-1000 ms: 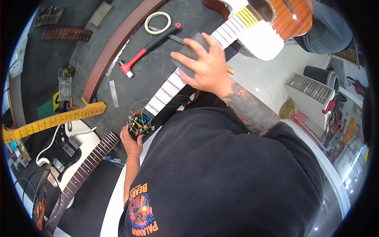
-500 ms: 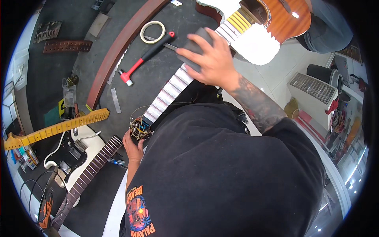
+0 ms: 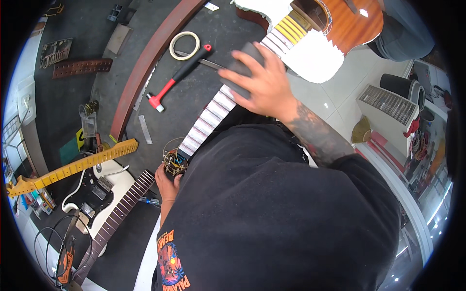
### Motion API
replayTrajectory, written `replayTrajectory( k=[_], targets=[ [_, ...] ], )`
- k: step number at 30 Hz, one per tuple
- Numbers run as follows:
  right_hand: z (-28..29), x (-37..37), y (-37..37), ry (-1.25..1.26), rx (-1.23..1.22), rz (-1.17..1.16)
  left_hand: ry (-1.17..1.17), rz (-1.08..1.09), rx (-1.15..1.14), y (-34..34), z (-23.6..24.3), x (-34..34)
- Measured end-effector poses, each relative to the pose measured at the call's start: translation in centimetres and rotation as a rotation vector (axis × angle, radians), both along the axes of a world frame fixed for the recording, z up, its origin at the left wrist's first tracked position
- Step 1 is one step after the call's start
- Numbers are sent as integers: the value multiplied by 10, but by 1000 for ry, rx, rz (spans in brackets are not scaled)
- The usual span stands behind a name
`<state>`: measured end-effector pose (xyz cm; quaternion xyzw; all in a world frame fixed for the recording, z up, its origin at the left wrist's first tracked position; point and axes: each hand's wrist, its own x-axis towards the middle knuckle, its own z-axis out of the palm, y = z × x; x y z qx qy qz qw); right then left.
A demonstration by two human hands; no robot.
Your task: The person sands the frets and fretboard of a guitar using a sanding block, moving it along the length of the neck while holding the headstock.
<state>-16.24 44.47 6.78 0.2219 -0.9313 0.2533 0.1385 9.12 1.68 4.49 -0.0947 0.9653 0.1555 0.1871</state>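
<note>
My right hand [image 3: 269, 87] is pressed over a dark grey rectangular block [image 3: 237, 67], fingers spread across its top. The block rests on an acoustic guitar's neck [image 3: 208, 121], whose fretboard is masked with white tape strips between the frets. Yellow strips [image 3: 292, 29] cover the frets nearest the soundhole. White paper [image 3: 318, 56] covers part of the glossy brown guitar body [image 3: 357, 29]. At the neck's far-left end, my left hand [image 3: 168, 188] holds the headstock, partly hidden by loose coiled strings [image 3: 174, 161]. My dark shirt hides part of the neck's near side.
On the dark bench lie a red-and-black hammer [image 3: 177, 77], a tape roll [image 3: 184, 45], a metal ruler [image 3: 144, 129] and a curved brown rail [image 3: 141, 72]. Lower left are a loose yellow neck [image 3: 80, 162] and a white electric guitar [image 3: 119, 184]. Another person's leg [image 3: 405, 41] stands upper right.
The whole view has shifted slightly. My right hand and the block have moved a little on the neck, slightly toward me. My left hand stays at the headstock.
</note>
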Motion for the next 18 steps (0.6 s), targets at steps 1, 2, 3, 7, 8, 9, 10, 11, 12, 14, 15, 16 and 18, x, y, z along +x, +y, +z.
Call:
replayTrajectory(
  k=[1, 2, 3, 7, 8, 9, 10, 11, 12, 14, 15, 16, 18],
  targets=[
    [1, 12, 10, -22, -10, 18, 15, -16, -3, -2, -1, 4],
    [1, 22, 20, -14, -15, 9, 12, -9, -2, -1, -2, 2],
    [-4, 22, 23, -9, -16, 7, 17, -12, -3, -1, -3, -1],
    [0, -4, 3, -7, -14, -14, 11, -43, 2, -5, -5, -1],
    [-1, -17, -6, 8, 5, -19, -10, -26, 3, -4, -5, -4],
    [-1, -22, -11, 20, 20, -26, -33, -12, -1, -6, -2, -7],
    [0, -19, -8, 16, -8, -23, -29, -22, -7, -10, -1, -8],
    [1, -10, -1, 22, -15, -22, -21, -54, -10, -12, -3, -3],
    [0, 6, 10, 4, -29, -14, -13, -85, -12, -15, -4, 2],
    [8, 31, 27, -20, -37, -29, -30, -95, -29, -16, -2, 2],
    [3, 30, 28, -17, -40, -36, -51, -97, -44, -16, -1, 1],
    [-4, 23, 26, -9, -54, -19, -41, -63, 6, -15, -4, 0],
    [-4, 0, 15, -4, -57, 1, -83, -69, 13, -14, 0, -10]
  ],
)
